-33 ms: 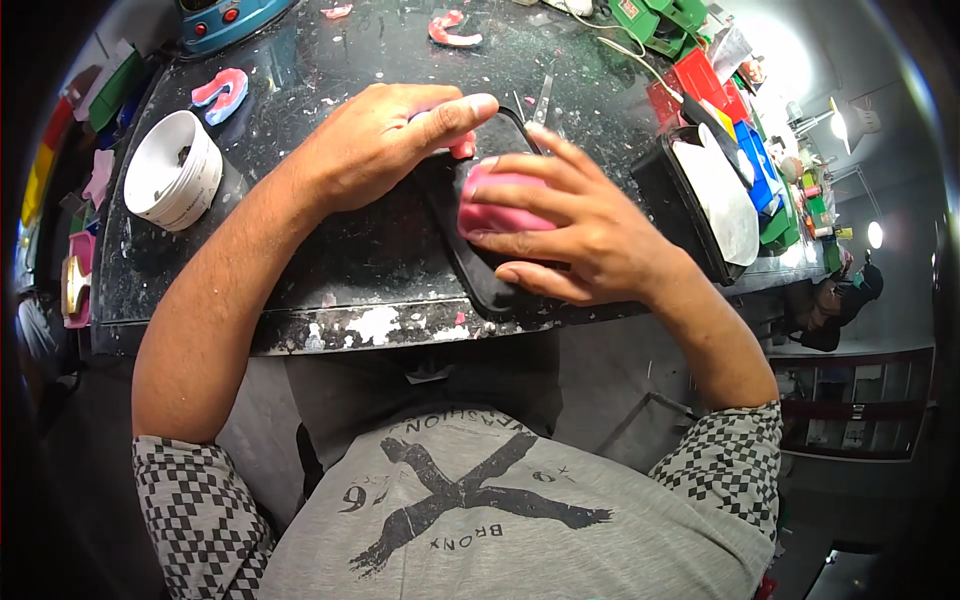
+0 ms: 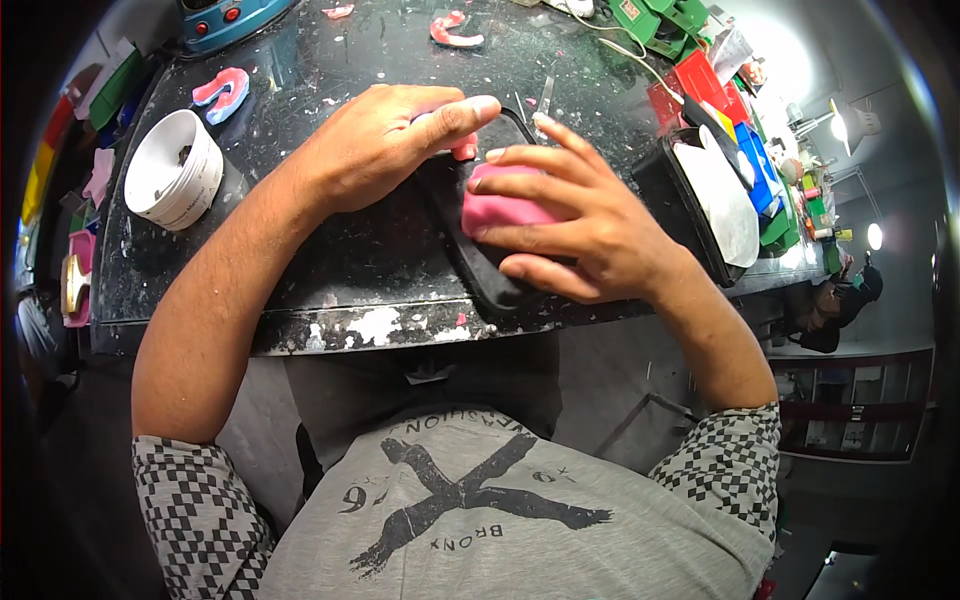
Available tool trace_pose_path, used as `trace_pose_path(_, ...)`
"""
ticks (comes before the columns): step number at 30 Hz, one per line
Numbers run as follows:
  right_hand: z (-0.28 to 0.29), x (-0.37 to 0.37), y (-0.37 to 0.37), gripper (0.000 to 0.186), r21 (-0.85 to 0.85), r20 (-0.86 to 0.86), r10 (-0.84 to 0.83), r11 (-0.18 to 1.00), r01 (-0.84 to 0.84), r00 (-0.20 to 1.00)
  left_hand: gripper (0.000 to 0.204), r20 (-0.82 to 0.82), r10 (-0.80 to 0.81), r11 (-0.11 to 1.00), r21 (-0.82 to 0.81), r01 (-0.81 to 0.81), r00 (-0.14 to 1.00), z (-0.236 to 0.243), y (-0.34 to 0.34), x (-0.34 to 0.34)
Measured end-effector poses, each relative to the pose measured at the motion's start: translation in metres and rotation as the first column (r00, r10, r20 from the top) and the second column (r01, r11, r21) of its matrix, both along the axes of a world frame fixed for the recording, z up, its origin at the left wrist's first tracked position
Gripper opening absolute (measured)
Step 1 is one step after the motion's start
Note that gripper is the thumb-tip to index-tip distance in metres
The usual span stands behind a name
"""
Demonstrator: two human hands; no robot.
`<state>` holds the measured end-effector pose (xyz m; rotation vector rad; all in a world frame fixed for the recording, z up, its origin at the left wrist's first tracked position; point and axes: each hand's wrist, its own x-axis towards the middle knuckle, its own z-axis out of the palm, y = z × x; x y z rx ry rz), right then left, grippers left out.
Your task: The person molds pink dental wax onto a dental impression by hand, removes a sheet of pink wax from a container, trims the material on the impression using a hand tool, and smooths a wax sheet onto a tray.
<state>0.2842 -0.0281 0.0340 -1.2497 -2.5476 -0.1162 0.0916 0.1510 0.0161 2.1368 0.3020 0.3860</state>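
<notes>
A black shallow tray [image 2: 500, 290] with a raised rim lies near the front edge of the table, partly under my hands. My right hand [image 2: 590, 225] is closed over a smooth pink block [image 2: 500, 205], its fingers laid across the top; the block sits over the tray. At the tray's far left side, my left hand [image 2: 385, 140] is curled with the thumb stretched out. Under that thumb shows a small pink piece [image 2: 464, 148] with a bit of blue beside it; the rest of it is hidden by the hand.
A white tub [image 2: 175, 170] stands at the left, with a pink-and-blue horseshoe-shaped piece [image 2: 222, 93] behind it. A similar horseshoe piece [image 2: 455, 32] lies farther back. A thin metal tool [image 2: 546, 95] lies beyond the tray. A black container [image 2: 690, 195] and coloured bins [image 2: 710, 85] stand at right.
My right hand and the pink block have shifted very slightly, the hand a little to the right. My left hand stays in place.
</notes>
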Motion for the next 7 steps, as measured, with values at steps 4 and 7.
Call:
trace_pose_path(4, -0.0045, -0.0055, 0.004, 0.024, -0.038, -0.006, 0.013, 0.999, -0.013, 1.0, 0.055, 0.021, 0.001, 1.0, 0.006, -0.001, 1.0, -0.0003, 0.0004, -0.0027)
trace_pose_path(7, -0.0033, -0.003, 0.0069, 0.025, -0.038, -0.047, -0.004, 0.999, 0.002, 0.999, 0.055, 0.037, -0.013, 0.997, -0.081, 0.016, 0.999, -0.0058, 0.0013, -0.0023)
